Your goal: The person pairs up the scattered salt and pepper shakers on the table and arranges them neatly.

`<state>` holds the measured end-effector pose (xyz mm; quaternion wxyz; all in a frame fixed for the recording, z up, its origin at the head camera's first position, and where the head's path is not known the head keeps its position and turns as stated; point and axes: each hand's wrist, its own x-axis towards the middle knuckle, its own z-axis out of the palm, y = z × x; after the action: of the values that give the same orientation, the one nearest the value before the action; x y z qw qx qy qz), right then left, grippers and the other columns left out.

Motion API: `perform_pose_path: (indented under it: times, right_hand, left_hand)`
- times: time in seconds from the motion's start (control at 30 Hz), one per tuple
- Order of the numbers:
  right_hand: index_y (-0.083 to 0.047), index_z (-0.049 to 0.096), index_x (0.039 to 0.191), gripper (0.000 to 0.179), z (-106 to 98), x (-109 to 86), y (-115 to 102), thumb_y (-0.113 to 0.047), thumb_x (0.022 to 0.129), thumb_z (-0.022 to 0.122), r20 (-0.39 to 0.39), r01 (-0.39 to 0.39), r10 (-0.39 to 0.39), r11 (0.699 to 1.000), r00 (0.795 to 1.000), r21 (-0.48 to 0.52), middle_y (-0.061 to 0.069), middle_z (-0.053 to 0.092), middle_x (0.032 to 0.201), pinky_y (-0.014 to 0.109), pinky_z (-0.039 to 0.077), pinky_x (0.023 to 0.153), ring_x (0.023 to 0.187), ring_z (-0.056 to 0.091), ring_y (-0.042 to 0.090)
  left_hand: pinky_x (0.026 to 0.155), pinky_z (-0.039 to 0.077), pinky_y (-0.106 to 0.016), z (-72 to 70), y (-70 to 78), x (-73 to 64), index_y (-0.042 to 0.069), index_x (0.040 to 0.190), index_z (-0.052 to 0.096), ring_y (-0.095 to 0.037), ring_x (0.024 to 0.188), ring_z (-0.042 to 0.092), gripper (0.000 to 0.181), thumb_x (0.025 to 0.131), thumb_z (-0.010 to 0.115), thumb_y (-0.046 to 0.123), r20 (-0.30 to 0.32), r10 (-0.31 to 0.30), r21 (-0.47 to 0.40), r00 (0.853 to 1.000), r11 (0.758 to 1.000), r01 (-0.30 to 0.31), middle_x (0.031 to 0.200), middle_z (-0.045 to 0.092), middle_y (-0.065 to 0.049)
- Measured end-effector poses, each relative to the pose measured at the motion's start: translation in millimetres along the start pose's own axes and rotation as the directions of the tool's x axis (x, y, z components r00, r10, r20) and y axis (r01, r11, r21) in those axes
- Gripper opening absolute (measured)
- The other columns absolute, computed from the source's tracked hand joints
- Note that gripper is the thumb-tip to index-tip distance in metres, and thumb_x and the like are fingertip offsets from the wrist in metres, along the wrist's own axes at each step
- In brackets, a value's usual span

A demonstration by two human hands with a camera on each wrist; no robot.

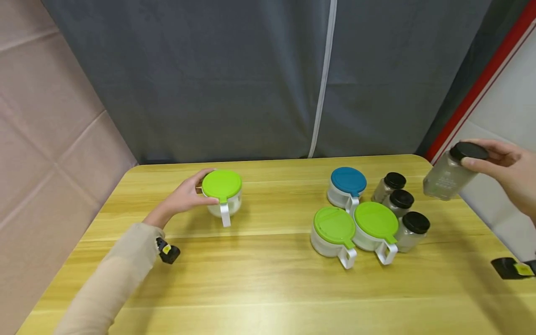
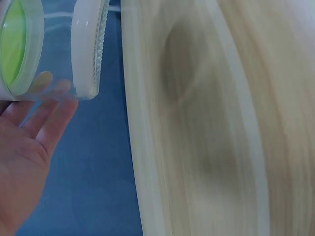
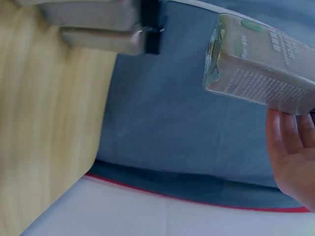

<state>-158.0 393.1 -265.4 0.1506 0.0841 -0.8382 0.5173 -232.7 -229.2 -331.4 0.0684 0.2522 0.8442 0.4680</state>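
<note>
At the left, my left hand [image 1: 187, 193] grips a seasoning jar [image 1: 222, 184] with a green lid and a white handle, its fingers round the clear side. In the left wrist view, the seasoning jar [image 2: 86, 54] hangs above the table with a shadow beneath. Off to the right, my right hand [image 1: 512, 172] holds a square spice bottle [image 1: 445, 177] near its black cap, tilted and raised above the table's right edge. Printed text shows on the spice bottle [image 3: 266, 69] in the right wrist view.
Right of the middle, a blue-lidded jar [image 1: 347, 181] and two green-lidded jars, one in front [image 1: 333, 228] and one beside it [image 1: 376, 223], stand close together. Several black-capped bottles [image 1: 412, 228] line up right of them. A grey curtain [image 1: 234, 83] hangs behind the wooden table [image 1: 251, 288].
</note>
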Motion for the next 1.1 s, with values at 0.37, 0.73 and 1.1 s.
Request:
perform_pose_path:
  times: [0.37,0.73,1.1]
  right_hand:
    - [-0.02,0.055,0.123,0.038,33.2,22.0,-51.8,-0.002,0.09,0.055,0.049,-0.05,0.048,0.998,0.998,0.044,-0.019,0.059,0.103,0.011,0.03,0.083,0.094,0.05,-0.002]
    - [-0.011,0.059,0.119,0.032,72.7,53.8,-80.9,-0.003,0.088,0.058,0.173,-0.058,0.005,0.952,0.985,0.302,-0.005,0.062,0.102,0.018,0.035,0.082,0.092,0.052,0.008]
    - [-0.015,0.059,0.119,0.032,143.2,71.9,-105.1,-0.016,0.088,0.063,0.219,-0.03,-0.023,0.972,0.975,0.235,-0.002,0.058,0.106,0.046,0.021,0.101,0.098,0.051,0.014]
  left_hand:
    - [0.094,0.036,-0.05,-24.5,-4.8,-12.0,-0.002,0.14,0.027,-0.034,0.116,0.042,0.079,0.078,0.074,0.012,-0.021,-0.067,0.041,0.998,0.997,0.068,0.134,0.038,-0.02]
    - [0.087,0.041,-0.038,-38.4,-9.9,-17.9,0.0,0.139,0.03,-0.03,0.11,0.045,0.074,0.079,0.072,0.01,-0.061,-0.062,0.079,0.996,0.995,0.066,0.131,0.041,-0.018]
    - [0.087,0.04,-0.041,-45.3,-13.1,-17.9,0.002,0.14,0.028,-0.032,0.112,0.045,0.076,0.079,0.072,0.014,-0.074,-0.106,0.086,0.992,0.99,0.112,0.13,0.041,-0.019]
